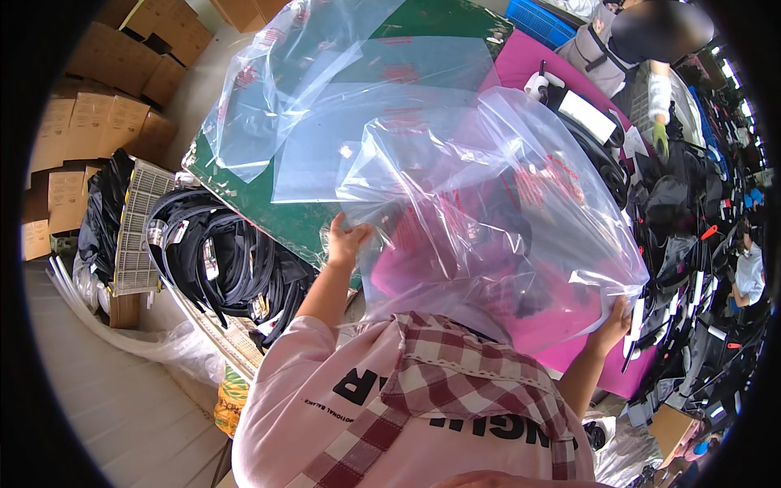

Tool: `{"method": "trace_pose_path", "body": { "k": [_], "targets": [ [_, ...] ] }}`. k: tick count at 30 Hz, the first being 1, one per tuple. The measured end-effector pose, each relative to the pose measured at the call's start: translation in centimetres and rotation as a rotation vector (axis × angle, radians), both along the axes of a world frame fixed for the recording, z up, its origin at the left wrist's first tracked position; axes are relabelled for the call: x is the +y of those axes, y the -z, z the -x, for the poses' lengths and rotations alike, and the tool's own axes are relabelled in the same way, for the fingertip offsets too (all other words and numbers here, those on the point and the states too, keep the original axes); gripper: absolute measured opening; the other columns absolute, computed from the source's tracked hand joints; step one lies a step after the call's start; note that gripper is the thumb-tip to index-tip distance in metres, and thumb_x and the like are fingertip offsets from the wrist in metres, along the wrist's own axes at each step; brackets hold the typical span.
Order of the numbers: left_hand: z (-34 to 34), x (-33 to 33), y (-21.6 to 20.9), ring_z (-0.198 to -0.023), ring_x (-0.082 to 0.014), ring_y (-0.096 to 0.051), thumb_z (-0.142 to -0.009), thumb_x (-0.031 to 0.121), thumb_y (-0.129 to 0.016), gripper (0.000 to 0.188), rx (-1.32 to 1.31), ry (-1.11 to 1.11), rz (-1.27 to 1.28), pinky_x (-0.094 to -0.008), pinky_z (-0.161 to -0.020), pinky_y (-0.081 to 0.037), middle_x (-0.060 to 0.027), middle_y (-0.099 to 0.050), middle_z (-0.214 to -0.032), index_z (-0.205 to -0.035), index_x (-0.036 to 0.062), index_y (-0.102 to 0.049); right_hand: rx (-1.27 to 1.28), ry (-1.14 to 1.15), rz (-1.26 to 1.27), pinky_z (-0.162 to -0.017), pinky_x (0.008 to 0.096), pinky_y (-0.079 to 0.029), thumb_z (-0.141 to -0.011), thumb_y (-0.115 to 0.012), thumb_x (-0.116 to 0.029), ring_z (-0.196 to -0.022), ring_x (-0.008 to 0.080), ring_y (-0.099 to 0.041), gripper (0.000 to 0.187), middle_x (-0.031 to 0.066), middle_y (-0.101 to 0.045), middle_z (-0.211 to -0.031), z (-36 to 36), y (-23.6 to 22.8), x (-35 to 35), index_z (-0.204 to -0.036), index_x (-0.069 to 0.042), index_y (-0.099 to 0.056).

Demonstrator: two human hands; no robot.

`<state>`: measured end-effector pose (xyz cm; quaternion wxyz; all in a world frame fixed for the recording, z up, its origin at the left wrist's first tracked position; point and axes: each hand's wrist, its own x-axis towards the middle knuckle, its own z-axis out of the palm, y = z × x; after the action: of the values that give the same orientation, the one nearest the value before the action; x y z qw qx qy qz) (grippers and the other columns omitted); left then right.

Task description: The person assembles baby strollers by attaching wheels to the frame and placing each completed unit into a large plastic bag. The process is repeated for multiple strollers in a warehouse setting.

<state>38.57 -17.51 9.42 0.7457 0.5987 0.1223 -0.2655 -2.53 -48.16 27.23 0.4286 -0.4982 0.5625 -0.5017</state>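
A large clear plastic bag [561, 220] with red printing is spread wide and puffed out in front of my body. My left hand [348, 241] pinches its near left edge, one finger standing away from the plastic. At the right end of the bag, my right hand [616, 322] grips the edge between thumb and fingers. Under and beyond it, more flat clear plastic bags [313, 175] lie on the green tabletop [281, 215]. A magenta surface [561, 329] shows through the bag and on its right.
Coiled black strips [215, 252] with labels fill a crate left of the table. Cardboard boxes [102, 122] are stacked at the far left. Black-and-white parts [582, 122] rest on the magenta surface. A co-worker's gloved hand [660, 142] is at the far right, near a blue crate [541, 23].
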Motion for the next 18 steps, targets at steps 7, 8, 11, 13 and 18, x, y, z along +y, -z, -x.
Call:
{"method": "trace_pose_path", "body": {
  "k": [7, 8, 11, 13, 18],
  "targets": [
    [1.8, 0.9, 0.2, -0.076, -0.0162, -0.065, -0.084, 0.004, -0.071, 0.019, 0.082, 0.144, -0.003, -0.0294, -0.074, -0.057, -0.0087, -0.065, -0.082, -0.098, -0.0021, -0.061, -0.044, -0.103, -0.016, -0.077, 0.0286, -0.047, -0.094, -0.06, -0.02, -0.086, 0.0149, -0.059, 0.028, 0.0086, -0.065, -0.101, -0.2, 0.7, -1.9, -0.107, 0.005, -0.062],
    [2.8, 0.5, 0.3, -0.062, -0.0088, -0.055, -0.087, 0.015, -0.072, 0.018, -0.032, 0.179, 0.019, -0.023, -0.059, -0.049, -0.0031, -0.06, -0.072, -0.076, 0.0052, -0.061, -0.062, -0.116, -0.027, -0.077, 0.0283, -0.047, -0.094, -0.06, -0.019, -0.086, 0.0145, -0.059, 0.027, 0.0083, -0.065, -0.1, 0.0, 0.9, -2.4, -0.106, 0.005, -0.063],
    [5.2, -0.9, -1.7, -0.051, -0.0081, -0.047, -0.09, 0.019, -0.069, 0.026, -0.13, 0.188, -0.254, -0.0229, -0.05, -0.037, -0.0014, -0.057, -0.063, -0.072, 0.004, -0.059, -0.027, -0.235, 0.024, -0.078, 0.0282, -0.046, -0.095, -0.058, -0.022, -0.087, 0.0154, -0.06, 0.032, 0.0093, -0.065, -0.102, 0.9, 1.9, -4.0, -0.109, 0.006, -0.062],
    [6.5, -0.8, -1.7, -0.052, -0.0098, -0.048, -0.093, 0.024, -0.063, 0.03, -0.172, 0.057, -0.231, -0.0249, -0.051, -0.038, -0.0003, -0.055, -0.059, -0.071, 0.0033, -0.06, -0.013, -0.272, 0.003, -0.076, 0.0266, -0.046, -0.095, -0.058, -0.017, -0.085, 0.0124, -0.058, 0.025, 0.0071, -0.065, -0.099, 1.2, 1.8, -4.7, -0.106, 0.005, -0.063],
    [6.7, 7.2, -3.7, -0.078, -0.0187, -0.058, -0.088, 0.009, -0.06, 0.02, -0.481, -0.451, -0.426, -0.0313, -0.072, -0.049, -0.0109, -0.062, -0.088, -0.105, -0.0021, -0.057, -0.005, -0.406, 0.093, -0.074, 0.0257, -0.046, -0.094, -0.059, -0.012, -0.082, 0.0098, -0.057, 0.02, 0.0033, -0.065, -0.093, 2.8, 4.5, -7.3, -0.105, 0.005, -0.063]
  ]
}}
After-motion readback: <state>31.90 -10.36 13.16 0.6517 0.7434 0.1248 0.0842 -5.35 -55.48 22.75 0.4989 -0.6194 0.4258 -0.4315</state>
